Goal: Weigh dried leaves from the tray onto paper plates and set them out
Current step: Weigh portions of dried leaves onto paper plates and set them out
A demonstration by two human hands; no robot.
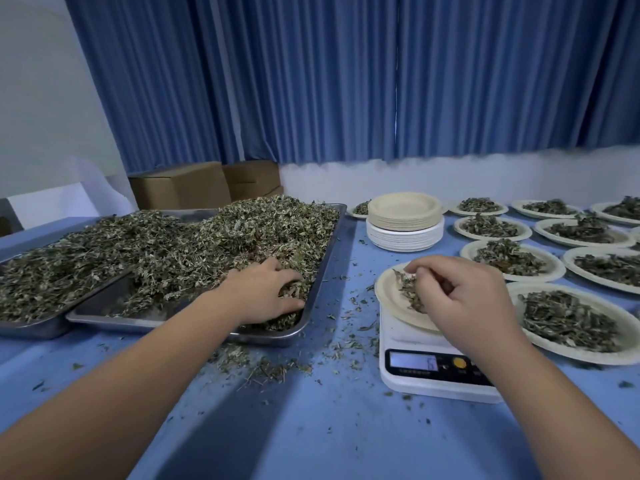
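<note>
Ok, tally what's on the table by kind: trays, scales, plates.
Metal trays: 2
Scale: 1
Plate on the scale: 1
Plates of leaves set out: 10 (another may be cut off at right)
Stack of empty plates: 1
Total: 15

Heaped grey-green in a shallow steel tray at ten o'clock: dried leaves, thickest toward the far corner, bare metal at the near left. Crumbs strewn over the blue counter at six. At four o'clock, on a white scale, one beige paper plate with a small tuft of leaves over it. Display lit, figure blurred, perhaps a single digit. At two o'clock, filled plates in rows. At one o'clock, a stack of empty plates.
</note>
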